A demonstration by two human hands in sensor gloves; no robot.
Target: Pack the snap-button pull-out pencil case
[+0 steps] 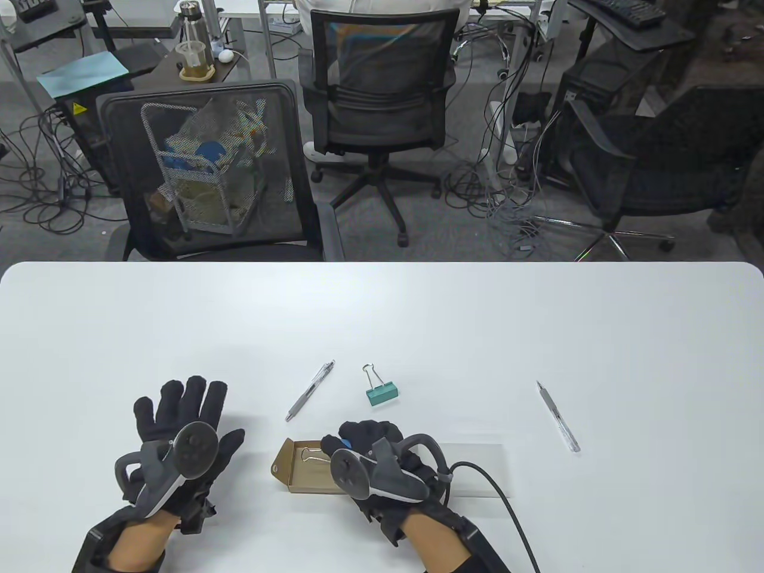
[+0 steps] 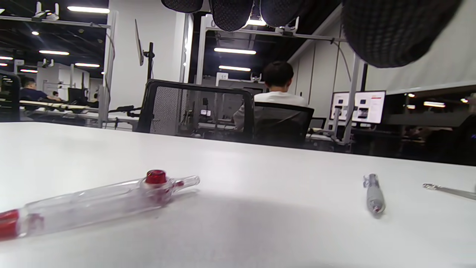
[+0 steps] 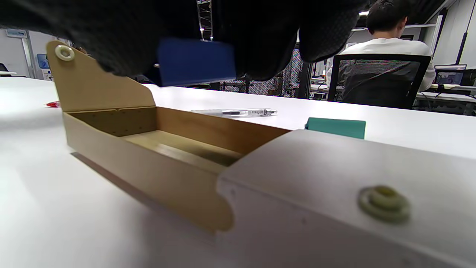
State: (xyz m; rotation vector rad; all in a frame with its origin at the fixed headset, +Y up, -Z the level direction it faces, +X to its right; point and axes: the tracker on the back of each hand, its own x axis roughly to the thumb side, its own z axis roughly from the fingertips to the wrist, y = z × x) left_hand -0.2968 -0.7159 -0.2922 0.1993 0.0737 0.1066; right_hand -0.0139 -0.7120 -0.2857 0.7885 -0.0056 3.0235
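Two gloved hands at the white bench [image 1: 382,310], one loading the pulled-out brown cardboard drawer [image 1: 301,468].

Low centre of the table view, the right hand [image 1: 373,453] pinches a dark blue binder clip [image 3: 195,61] over the drawer, flap folded back so items drop in; its pale grey sleeve [image 3: 334,193] lies right of that hand. Lower left, the left hand [image 1: 179,430] rests open-fingered, holding nothing, apart from the case. A clear pen [image 1: 309,391], teal binder clip [image 1: 381,394] and slim knife [image 1: 558,416] wait beyond.

Black knit gloves, grey trackers, bare wrists, black cable off right hand [image 1: 382,462].
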